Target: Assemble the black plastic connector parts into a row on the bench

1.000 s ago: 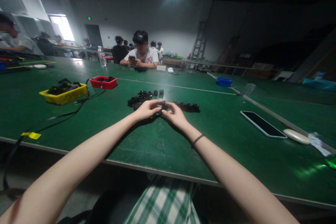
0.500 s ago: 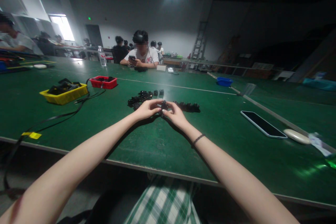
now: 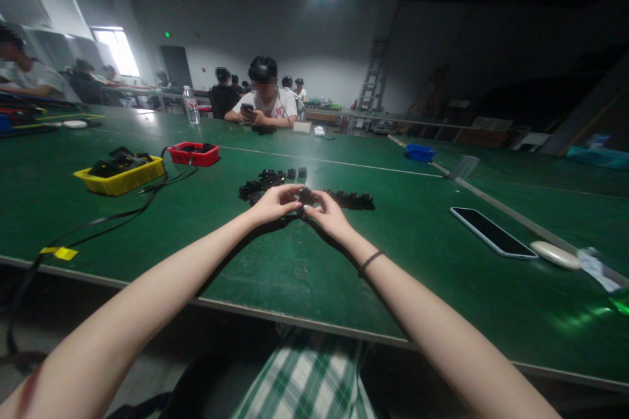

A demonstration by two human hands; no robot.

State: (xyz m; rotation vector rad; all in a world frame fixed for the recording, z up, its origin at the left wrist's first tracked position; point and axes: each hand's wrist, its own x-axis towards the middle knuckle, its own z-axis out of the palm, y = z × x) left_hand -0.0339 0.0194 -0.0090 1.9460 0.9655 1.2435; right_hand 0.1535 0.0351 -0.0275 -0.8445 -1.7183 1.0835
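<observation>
Between my two hands is a small black part [image 3: 305, 196], held just above the green table [image 3: 295, 281]. My left hand [image 3: 276, 203] pinches it from the left with thumb and fingers. From the right, the thumb and fingers of my right hand [image 3: 330, 212] close on the same part. Behind my left hand lies a loose pile of black parts [image 3: 265, 181], with two small black blocks [image 3: 297, 173] beside it. A row of black parts [image 3: 354, 200] sits just right of my right hand.
At the left stand a yellow tray [image 3: 120, 181] and a red tray [image 3: 196, 156] holding black parts, with a black cable [image 3: 132, 213] nearby. A phone [image 3: 491, 233] and a blue tray [image 3: 419, 153] are at the right. A person [image 3: 268, 101] sits across the table.
The black part has turned slightly between my fingers, showing a broader face. Both hands stay in nearly the same place.
</observation>
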